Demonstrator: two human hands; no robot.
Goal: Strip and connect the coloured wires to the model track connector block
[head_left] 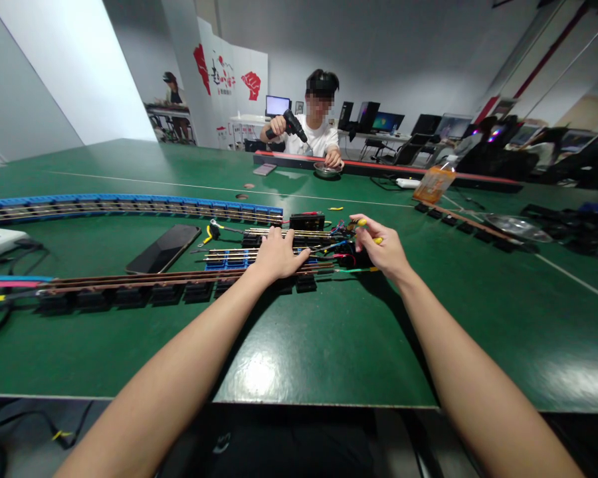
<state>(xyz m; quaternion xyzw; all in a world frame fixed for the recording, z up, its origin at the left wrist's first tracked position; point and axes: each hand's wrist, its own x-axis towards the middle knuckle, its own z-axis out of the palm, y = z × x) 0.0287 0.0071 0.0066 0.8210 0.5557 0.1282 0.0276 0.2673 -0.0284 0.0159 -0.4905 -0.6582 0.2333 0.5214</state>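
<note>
My left hand (278,257) lies with fingers spread across short track pieces: gold rails on a blue base (224,259) and a long brown rail strip (129,281) on black blocks. In my right hand (389,251) are pliers with yellow handles (361,222), fingers closed around them. Their jaws point toward coloured wires (346,251) at the right ends of the rails; whether they grip one I cannot tell. Just beyond my left hand sits a small black box (307,221).
A phone (165,249) and a curved blue track (129,207) lie at left. Across the green table (329,352) a person (319,126) holds a power drill (294,125) and touches a metal bowl (327,171). An orange drink bottle (434,180) stands at right.
</note>
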